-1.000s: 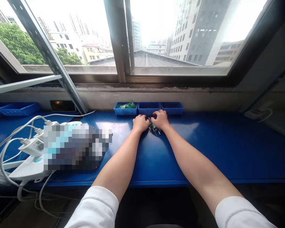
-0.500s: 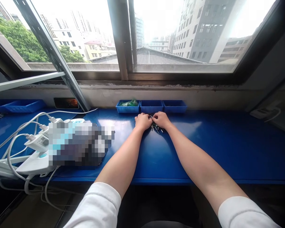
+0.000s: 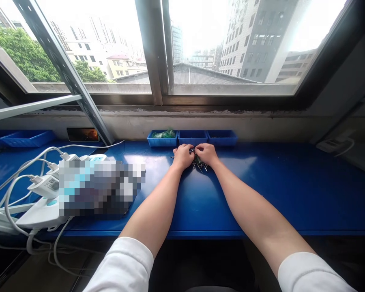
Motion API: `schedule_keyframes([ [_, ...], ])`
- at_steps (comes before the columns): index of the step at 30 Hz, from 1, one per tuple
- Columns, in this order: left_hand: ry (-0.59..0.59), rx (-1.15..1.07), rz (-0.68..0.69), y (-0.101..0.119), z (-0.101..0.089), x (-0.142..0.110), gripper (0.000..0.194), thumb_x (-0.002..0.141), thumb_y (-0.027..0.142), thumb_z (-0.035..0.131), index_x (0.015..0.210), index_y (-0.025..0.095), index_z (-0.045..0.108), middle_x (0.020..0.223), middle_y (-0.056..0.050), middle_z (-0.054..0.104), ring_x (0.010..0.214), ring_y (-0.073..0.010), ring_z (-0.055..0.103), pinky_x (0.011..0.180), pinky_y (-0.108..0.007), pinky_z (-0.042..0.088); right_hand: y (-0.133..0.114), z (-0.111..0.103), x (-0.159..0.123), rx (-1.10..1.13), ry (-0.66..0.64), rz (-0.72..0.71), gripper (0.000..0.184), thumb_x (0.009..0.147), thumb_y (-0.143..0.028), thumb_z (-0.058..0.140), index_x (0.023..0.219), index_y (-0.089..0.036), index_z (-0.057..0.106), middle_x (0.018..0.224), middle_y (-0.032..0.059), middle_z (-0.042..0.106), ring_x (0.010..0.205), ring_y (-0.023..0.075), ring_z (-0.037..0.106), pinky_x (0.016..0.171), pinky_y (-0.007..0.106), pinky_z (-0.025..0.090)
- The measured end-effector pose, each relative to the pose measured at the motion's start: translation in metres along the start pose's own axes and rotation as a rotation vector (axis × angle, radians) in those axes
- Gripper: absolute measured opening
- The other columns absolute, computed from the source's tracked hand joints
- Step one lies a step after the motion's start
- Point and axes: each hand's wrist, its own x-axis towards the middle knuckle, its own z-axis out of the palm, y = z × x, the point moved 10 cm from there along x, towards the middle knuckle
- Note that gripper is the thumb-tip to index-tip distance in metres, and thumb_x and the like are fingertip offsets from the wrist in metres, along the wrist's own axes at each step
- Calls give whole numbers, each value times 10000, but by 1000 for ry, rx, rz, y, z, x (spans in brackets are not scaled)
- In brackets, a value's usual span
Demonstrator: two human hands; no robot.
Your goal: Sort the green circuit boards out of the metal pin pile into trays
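Note:
My left hand [image 3: 183, 156] rests at the left side of a small pile of thin, dark and silvery pointed pieces [image 3: 200, 165], its fingers curled inward. From the right, my right hand [image 3: 207, 154] reaches over the same pile, thumb and fingers pinched together. Both sets of fingertips nearly meet above the pile. Whatever they pinch is too small to make out. One thin piece sticks out left of my left hand. The exact kind of these pieces does not show.
Three blue bins stand behind my hands: a left one [image 3: 162, 140] with green-tinted bags, a middle one [image 3: 192, 134] and a right one [image 3: 222, 140]. On the left lie a white power strip [image 3: 41, 215] with cables and a blurred-out object [image 3: 101, 188]. A metal post [image 3: 88, 101] rises nearby.
The view has shifted slightly. My hands stay at the pile, with only small finger movement. Another person's hand at the far left edge has gone out of view.

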Motion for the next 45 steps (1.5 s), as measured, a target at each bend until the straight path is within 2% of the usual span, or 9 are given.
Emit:
schedule_keyframes([
  [6,-25,22,-9,1,2,0,303,834,235,466,1089,269,627,1154,-55,622,1157,-244,500,960,-388,344,-5,3,-1,126,-48,-9,109,796,-215,608,790,-193,714,805,12,689,756,165,624,700,249,462],
  [12,-5,-18,-7,3,-4,-1,279,848,235,467,1072,266,631,1138,-39,638,1140,-221,515,958,-370,338,1,-3,-1,216,-4,32,148,801,-255,562,776,-176,685,771,16,676,724,162,609,673,242,449],
  [18,24,-77,33,9,-9,0,226,892,300,454,957,262,668,1032,-21,674,1064,-195,556,948,-354,323,9,-4,1,156,11,111,201,811,-265,478,669,-176,590,649,-5,605,630,145,535,595,232,386],
  [25,36,-104,22,9,-10,1,268,921,305,399,949,263,662,999,-13,681,1043,-184,567,924,-349,324,-1,-1,2,45,-28,55,393,882,-320,388,510,-193,406,520,-7,492,539,135,447,534,253,301],
  [29,33,-116,-4,6,-11,1,260,922,303,401,952,254,654,1020,-16,678,1035,-186,571,910,-342,333,1,0,2,122,-32,51,410,887,-400,406,551,-185,500,566,5,553,574,147,505,573,252,358],
  [34,65,-121,-57,-2,-13,2,249,913,308,417,888,254,659,987,-11,672,1001,-182,579,899,-356,324,6,0,3,487,-15,106,270,750,-440,590,823,-182,623,735,22,646,718,179,605,663,268,464],
  [37,80,-124,-86,-6,-13,2,256,916,323,412,897,255,658,998,-13,668,997,-183,578,896,-362,318,2,-1,3,657,-44,109,255,698,-416,628,766,-170,640,741,34,659,769,198,619,697,284,484],
  [43,75,-118,-106,-8,-12,2,274,925,350,397,907,254,654,1002,-16,666,1008,-189,578,906,-366,320,0,-1,3,710,-61,100,233,664,-375,660,769,-168,677,795,36,683,819,211,628,761,310,499],
  [45,91,-117,-122,-9,-12,2,280,924,382,398,988,255,639,1068,-31,653,1046,-203,566,917,-369,324,0,-2,4,705,-53,83,238,664,-359,664,802,-165,684,822,38,686,843,213,627,783,316,499],
])
